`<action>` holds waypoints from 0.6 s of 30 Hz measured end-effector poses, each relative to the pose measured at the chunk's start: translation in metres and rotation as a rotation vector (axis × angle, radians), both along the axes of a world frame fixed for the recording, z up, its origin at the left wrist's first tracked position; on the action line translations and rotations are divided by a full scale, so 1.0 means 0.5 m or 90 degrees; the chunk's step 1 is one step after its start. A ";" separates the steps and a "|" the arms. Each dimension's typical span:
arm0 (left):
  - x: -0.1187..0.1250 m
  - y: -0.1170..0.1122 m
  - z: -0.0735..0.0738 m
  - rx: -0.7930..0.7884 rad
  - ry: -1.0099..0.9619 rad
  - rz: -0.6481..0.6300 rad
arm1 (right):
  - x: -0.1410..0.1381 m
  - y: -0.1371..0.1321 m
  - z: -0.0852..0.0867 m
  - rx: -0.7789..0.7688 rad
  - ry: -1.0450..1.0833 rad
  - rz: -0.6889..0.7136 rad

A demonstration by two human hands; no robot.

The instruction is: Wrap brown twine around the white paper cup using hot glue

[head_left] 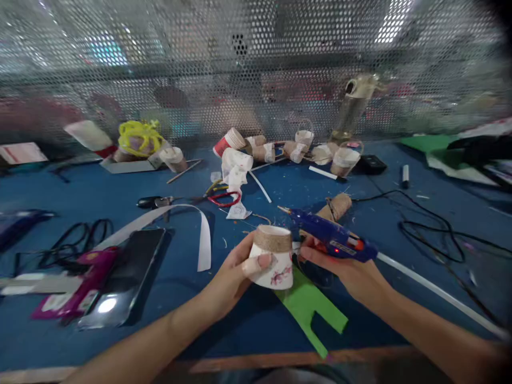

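Note:
My left hand (245, 260) is closed round a white paper cup (273, 266) with a pink floral print and a band of brown twine (272, 242) near its upper end. A blue hot glue gun (328, 233) is gripped in my right hand (333, 262), its nozzle pointing left above the cup. A red light glows on the gun's body, and a long white glue stick (436, 290) runs out of its back end. Under both hands lies a piece of green felt-like sheet (310, 306). Just behind the gun rests a roll of brown twine (340, 207).
Several twine-wrapped cups (298, 149) stand along the mesh panel (224, 69). To my left lie a phone (128, 277), a magenta glue gun (82, 282) and a white strip (204, 240). Red-handled scissors (228, 200) lie ahead. A black cord (428, 205) loops on the right.

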State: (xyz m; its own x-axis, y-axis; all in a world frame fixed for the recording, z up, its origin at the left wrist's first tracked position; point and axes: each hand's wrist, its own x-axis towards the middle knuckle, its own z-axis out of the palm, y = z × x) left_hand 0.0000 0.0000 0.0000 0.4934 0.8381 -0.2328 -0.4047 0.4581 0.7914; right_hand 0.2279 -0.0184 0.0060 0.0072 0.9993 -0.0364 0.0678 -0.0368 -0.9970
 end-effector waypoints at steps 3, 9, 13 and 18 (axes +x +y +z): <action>0.000 -0.002 -0.003 -0.010 0.004 0.003 | -0.004 -0.002 -0.009 -0.017 0.026 -0.003; 0.003 -0.005 -0.002 -0.011 0.016 -0.005 | -0.004 -0.003 -0.010 -0.027 0.038 -0.004; 0.005 -0.007 -0.002 -0.011 0.024 -0.010 | -0.006 -0.003 -0.003 -0.035 0.025 -0.002; 0.002 -0.010 -0.008 -0.008 0.035 -0.007 | -0.010 -0.002 -0.005 -0.033 0.042 0.006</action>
State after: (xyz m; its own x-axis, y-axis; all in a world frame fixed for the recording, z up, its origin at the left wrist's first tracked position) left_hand 0.0009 -0.0049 -0.0039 0.4886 0.8296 -0.2703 -0.3562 0.4724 0.8062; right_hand 0.2230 -0.0193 0.0035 -0.0057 0.9961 -0.0877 0.0026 -0.0877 -0.9961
